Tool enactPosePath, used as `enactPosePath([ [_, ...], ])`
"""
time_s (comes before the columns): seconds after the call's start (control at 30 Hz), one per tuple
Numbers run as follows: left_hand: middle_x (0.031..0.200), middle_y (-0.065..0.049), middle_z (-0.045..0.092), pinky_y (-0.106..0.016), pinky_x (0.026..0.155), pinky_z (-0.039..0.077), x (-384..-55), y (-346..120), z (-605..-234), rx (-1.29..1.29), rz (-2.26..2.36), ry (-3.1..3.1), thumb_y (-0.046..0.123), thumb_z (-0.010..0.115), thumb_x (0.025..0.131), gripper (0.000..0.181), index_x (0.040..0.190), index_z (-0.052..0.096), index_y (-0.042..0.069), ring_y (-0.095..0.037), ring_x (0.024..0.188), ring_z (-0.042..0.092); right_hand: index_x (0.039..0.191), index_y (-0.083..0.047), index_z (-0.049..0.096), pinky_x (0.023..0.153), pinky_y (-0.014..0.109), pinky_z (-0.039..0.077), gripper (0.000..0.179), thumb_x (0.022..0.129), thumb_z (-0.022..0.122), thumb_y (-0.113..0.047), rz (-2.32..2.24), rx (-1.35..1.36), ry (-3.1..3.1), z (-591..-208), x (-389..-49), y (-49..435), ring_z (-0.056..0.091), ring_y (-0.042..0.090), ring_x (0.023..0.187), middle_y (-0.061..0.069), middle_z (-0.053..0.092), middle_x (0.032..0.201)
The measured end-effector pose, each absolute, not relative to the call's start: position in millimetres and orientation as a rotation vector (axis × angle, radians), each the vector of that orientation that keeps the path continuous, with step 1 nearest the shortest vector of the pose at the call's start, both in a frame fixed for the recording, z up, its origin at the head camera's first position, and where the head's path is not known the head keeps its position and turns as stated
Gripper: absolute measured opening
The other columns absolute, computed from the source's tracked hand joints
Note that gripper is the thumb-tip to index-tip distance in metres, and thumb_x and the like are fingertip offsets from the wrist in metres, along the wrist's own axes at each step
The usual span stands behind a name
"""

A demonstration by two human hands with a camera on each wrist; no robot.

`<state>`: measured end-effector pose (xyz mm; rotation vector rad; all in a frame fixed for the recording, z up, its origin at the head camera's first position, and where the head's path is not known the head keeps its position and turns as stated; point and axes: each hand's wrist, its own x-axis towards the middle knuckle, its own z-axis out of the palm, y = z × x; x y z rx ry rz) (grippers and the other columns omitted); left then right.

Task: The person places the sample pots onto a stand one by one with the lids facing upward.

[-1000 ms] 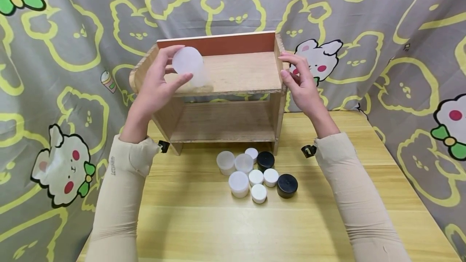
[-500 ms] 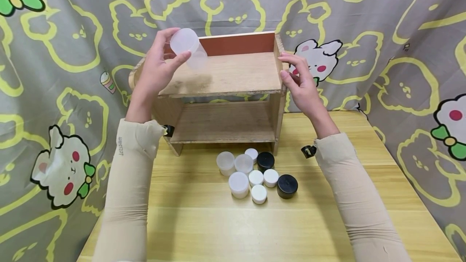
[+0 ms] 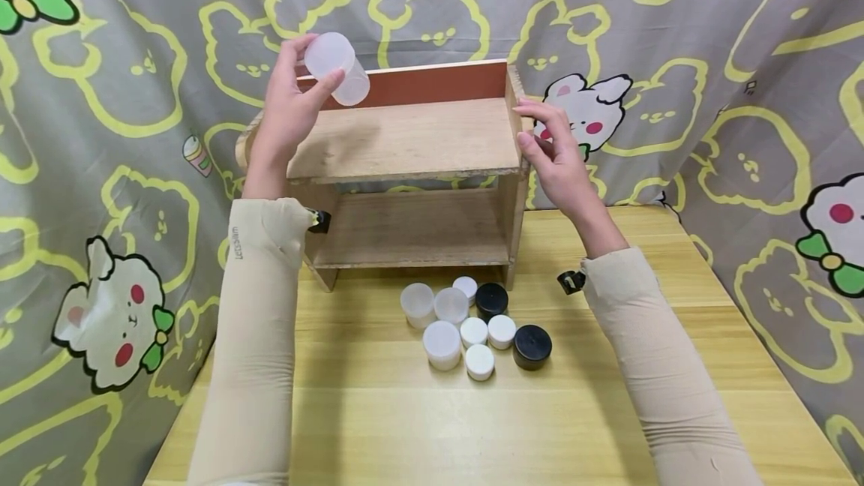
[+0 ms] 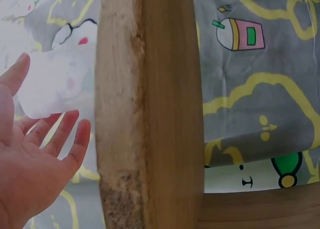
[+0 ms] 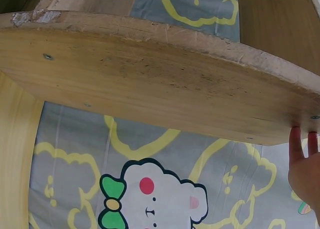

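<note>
Up at the shelf's left end, my left hand (image 3: pixel 292 100) holds a translucent plastic jar (image 3: pixel 352 87) between thumb and fingers. The jar is tilted, its round face toward the head camera, and is raised above the top board. In the left wrist view the jar (image 4: pixel 47 84) looks pale and washed out, with the fingers (image 4: pixel 75 144) curving under it. My right hand (image 3: pixel 562 163) grips the right side panel of the small wooden shelf (image 3: pixel 432 137). In the right wrist view, fingertips (image 5: pixel 296 139) touch the outer face of that panel (image 5: pixel 165 79).
In front of the shelf stand several jars on the wooden table (image 3: pixel 405 433): translucent ones (image 3: pixel 442 343), small white ones (image 3: pixel 480 362) and two black ones (image 3: pixel 532 346). The shelf has a lower board (image 3: pixel 412 227). A patterned grey curtain (image 3: pixel 675 36) hangs close behind and at both sides.
My left hand has lifted the translucent jar up and slightly left, away from the top board, and the jar has tilted. The right hand stays at the side panel.
</note>
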<state>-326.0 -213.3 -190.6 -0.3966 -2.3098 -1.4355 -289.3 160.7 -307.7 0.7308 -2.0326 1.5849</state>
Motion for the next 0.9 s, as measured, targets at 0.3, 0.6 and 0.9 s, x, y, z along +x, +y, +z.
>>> enactPosePath([
  [0.3, 0.149, 0.001, 0.048, -0.029, 0.102, 0.041, -339.3, -220.9, -192.0, -0.273, -1.462, -2.315, 0.03, 0.071, 0.098, 0.065, 0.155, 0.041, 0.022, -0.01, 0.122, 0.045, 0.144, -0.002, 0.05, 0.121, 0.054, 0.034, 0.039, 0.106, 0.053, -0.009, 1.595, 0.738, -2.035, -296.2, -272.7, 156.2, 0.035, 0.018, 0.149, 0.008, 0.039, 0.159],
  [0.6, 0.143, 0.0, 0.049, -0.03, 0.101, 0.046, -346.7, -231.4, -202.3, -0.194, -1.519, -2.334, 0.03, 0.071, 0.098, 0.065, 0.155, 0.04, 0.022, -0.015, 0.123, 0.051, 0.145, -0.003, 0.05, 0.12, 0.053, 0.035, 0.04, 0.106, 0.053, -0.009, 1.592, 0.737, -2.034, -303.2, -281.9, 159.7, 0.034, 0.018, 0.149, 0.008, 0.038, 0.16],
  [0.9, 0.136, -0.001, 0.052, -0.025, 0.096, 0.043, -354.2, -239.5, -217.9, -0.172, -1.488, -2.332, 0.029, 0.07, 0.099, 0.066, 0.156, 0.039, 0.016, -0.013, 0.114, 0.051, 0.145, -0.005, 0.052, 0.118, 0.048, 0.037, 0.04, 0.105, 0.056, -0.01, 1.596, 0.74, -2.028, -309.9, -292.1, 162.9, 0.035, 0.016, 0.148, 0.005, 0.039, 0.159],
])
